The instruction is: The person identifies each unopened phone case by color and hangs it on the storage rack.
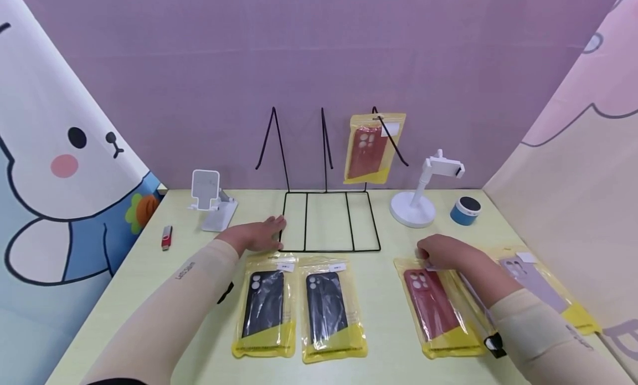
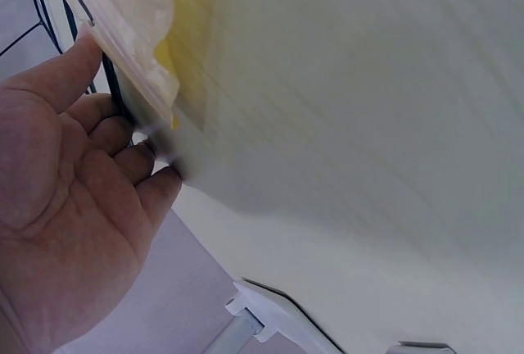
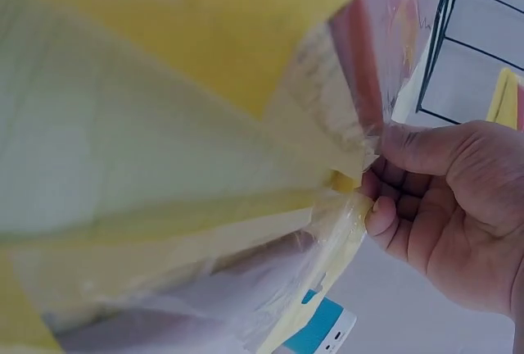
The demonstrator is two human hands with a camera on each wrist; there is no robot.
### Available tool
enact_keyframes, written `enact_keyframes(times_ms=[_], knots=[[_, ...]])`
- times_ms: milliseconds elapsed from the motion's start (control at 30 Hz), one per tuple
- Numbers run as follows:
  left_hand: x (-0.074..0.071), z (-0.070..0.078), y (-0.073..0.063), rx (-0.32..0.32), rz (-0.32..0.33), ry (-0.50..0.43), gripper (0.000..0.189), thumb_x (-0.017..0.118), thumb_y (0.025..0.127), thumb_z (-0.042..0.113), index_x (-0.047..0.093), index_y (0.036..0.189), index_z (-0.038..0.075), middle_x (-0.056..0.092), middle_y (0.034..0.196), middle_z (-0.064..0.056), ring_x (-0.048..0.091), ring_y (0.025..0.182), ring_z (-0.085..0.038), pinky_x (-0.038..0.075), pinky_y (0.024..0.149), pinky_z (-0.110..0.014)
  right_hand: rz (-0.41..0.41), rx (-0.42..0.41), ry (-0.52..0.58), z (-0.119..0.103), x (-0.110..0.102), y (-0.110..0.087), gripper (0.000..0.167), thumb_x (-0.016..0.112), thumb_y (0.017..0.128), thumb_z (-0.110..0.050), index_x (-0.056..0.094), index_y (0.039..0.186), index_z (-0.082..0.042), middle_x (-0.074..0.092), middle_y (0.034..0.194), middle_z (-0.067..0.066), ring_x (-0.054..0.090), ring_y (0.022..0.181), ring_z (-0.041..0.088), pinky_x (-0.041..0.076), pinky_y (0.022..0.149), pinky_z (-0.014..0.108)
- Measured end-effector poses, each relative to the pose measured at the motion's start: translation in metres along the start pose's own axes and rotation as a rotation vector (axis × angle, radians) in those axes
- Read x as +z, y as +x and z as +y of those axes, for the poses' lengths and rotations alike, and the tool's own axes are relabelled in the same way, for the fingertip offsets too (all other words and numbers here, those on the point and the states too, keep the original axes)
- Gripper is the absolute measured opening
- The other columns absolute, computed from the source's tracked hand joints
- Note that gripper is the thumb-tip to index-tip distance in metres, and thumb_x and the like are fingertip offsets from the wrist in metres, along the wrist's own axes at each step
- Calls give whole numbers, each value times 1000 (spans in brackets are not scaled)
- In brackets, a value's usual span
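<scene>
My left hand (image 1: 256, 235) rests at the left side of the black wire rack (image 1: 305, 224), fingers touching its base wire, thumb apart from them in the left wrist view. My right hand (image 1: 443, 252) pinches the top edge of a clear-and-yellow bag holding a red phone case (image 1: 431, 302); the thumb and bent fingers meet there in the right wrist view. Beside it lies a bagged purple phone case (image 1: 533, 282), partly behind the right forearm. Two bagged black phone cases (image 1: 264, 302) lie before the rack. Another bagged red phone case (image 1: 368, 152) hangs on the rack's right hook.
A white phone stand (image 1: 213, 202) and a red USB stick (image 1: 166, 238) stand and lie at the left. Right of the rack are a round-based white phone holder (image 1: 412, 209) and a small blue speaker (image 1: 466, 211). A purple cloth (image 1: 199, 86) hangs behind.
</scene>
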State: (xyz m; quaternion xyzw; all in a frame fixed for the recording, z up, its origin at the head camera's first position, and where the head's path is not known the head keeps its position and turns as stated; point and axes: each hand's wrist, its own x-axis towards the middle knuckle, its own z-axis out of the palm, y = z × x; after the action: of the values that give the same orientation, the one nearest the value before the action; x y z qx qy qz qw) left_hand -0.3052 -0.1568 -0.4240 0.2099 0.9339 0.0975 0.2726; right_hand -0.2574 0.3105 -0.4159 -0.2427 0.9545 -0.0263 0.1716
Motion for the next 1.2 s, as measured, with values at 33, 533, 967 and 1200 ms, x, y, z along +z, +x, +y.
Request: enact_keyframes(times_ms=[33, 533, 967, 1200], knots=[[0, 0, -1, 0, 2, -1, 77, 49, 102, 41, 4, 159, 15, -5, 166, -6, -2, 153, -30, 11, 122, -52, 0, -1, -5, -1, -1, 0, 19, 67, 84, -3, 53, 77, -14, 45, 67, -3, 44, 66, 13, 38, 62, 27], [1, 0, 2, 12, 3, 14, 77, 48, 102, 39, 4, 159, 13, -3, 166, -9, -2, 153, -31, 11, 122, -52, 140, 60, 232, -14, -30, -10, 3, 64, 94, -15, 61, 96, -15, 60, 82, -2, 54, 77, 14, 49, 69, 28], [2, -1, 1, -4, -3, -2, 77, 48, 102, 40, 3, 159, 15, -6, 166, -7, -4, 153, -29, 9, 122, -52, 417, -59, 302, -35, -71, -41, 10, 68, 93, -14, 70, 101, -19, 69, 92, -6, 62, 85, 14, 55, 75, 30], [1, -1, 1, 2, 3, 4, 77, 48, 102, 40, 3, 159, 15, -5, 166, -7, -3, 153, -30, 9, 122, -52, 454, -83, 328, -49, -88, -50, 6, 69, 93, -16, 66, 96, -20, 66, 88, -5, 60, 82, 16, 53, 71, 25]])
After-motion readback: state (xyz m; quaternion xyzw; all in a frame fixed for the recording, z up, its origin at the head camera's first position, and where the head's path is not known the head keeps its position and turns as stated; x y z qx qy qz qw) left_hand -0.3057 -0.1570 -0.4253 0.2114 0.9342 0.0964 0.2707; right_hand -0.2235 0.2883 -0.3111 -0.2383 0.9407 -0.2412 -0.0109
